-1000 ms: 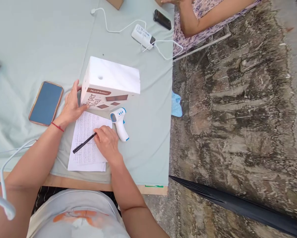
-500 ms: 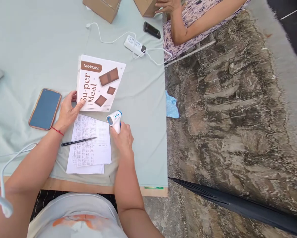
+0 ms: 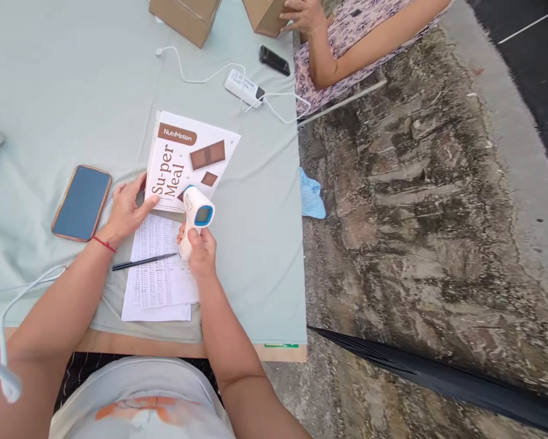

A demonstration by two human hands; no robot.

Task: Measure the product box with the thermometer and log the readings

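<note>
My left hand (image 3: 130, 207) grips the lower left corner of a white and brown box (image 3: 173, 161) lettered "Su-per Meal", tilted up above the table. In my right hand (image 3: 201, 247) is a white and blue infrared thermometer (image 3: 195, 210), held by its handle in front of the box's lower edge and covering part of its printed front. The thermometer's small screen faces me. Below both hands lie printed sheets of paper (image 3: 159, 286), with a black pen (image 3: 141, 262) across them. A smartphone (image 3: 82, 202) in a brown case rests left of my left hand.
Across the table (image 3: 259, 268), another person's hand (image 3: 303, 15) touches a cardboard box (image 3: 264, 18). A second cardboard box (image 3: 186, 18), a white power bank (image 3: 244, 88) with cables and a black device (image 3: 274, 60) lie at the far side. A blue cloth (image 3: 312, 195) hangs at the right edge.
My right hand has moved left and turned the thermometer, which now overlaps the box's lower front. The box has shifted slightly right in my left hand.
</note>
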